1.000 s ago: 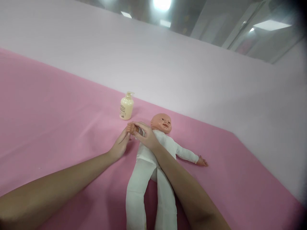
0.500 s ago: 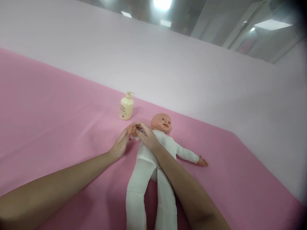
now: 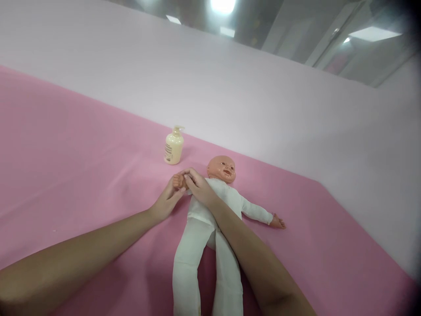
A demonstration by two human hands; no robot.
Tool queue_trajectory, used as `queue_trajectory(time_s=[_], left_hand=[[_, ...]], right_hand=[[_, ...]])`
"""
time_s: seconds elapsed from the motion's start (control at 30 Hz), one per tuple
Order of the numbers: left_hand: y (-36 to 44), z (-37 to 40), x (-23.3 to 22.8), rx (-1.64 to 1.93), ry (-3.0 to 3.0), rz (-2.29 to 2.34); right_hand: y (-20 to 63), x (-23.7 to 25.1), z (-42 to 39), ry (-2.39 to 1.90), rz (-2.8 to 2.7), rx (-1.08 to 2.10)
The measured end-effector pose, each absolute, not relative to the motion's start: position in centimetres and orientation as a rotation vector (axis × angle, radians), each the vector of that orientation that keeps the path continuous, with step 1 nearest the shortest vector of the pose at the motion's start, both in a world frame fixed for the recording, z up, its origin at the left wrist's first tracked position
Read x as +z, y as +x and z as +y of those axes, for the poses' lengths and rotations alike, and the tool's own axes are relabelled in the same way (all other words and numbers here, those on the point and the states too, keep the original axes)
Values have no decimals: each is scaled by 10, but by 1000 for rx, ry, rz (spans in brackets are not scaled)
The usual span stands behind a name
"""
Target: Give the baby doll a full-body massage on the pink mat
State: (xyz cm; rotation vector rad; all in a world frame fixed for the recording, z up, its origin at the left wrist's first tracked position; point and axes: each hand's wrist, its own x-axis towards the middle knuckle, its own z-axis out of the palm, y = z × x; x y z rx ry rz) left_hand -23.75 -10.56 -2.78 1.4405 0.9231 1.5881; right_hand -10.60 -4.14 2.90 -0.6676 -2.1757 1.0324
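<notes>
Your left hand [image 3: 166, 202] and right hand [image 3: 200, 189] both pinch the doll's hand [image 3: 179, 180], left of its head; pull hard and the doll [image 3: 210, 219], lying near the bottle [image 3: 173, 148], slides.

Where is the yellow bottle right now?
The pump bottle stands upright on the pink cloth, left of the doll's head and just beyond the two hands holding the doll's hand.

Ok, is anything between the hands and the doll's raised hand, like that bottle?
Nothing visible is. The left hand and right hand both already touch the doll's hand. The pump bottle stands apart on the pink sheet, beyond the doll.
</notes>
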Motion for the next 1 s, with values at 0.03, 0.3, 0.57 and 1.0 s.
queue_trajectory(time_s=[0.03, 0.3, 0.57, 1.0], left_hand=[[-237, -106, -28, 1592, 1419, 943], [-241, -103, -28, 1599, 1367, 980], [-242, -99, -31, 1603, 1256, 1000], [-240, -102, -26, 1588, 1191, 1006]], right_hand=[[-106, 29, -42, -665, -2184, 1044], [-106, 28, -42, -651, -2194, 1171], [-106, 32, -47, -646, -2288, 1100], [-107, 36, -46, -562, -2321, 1136]])
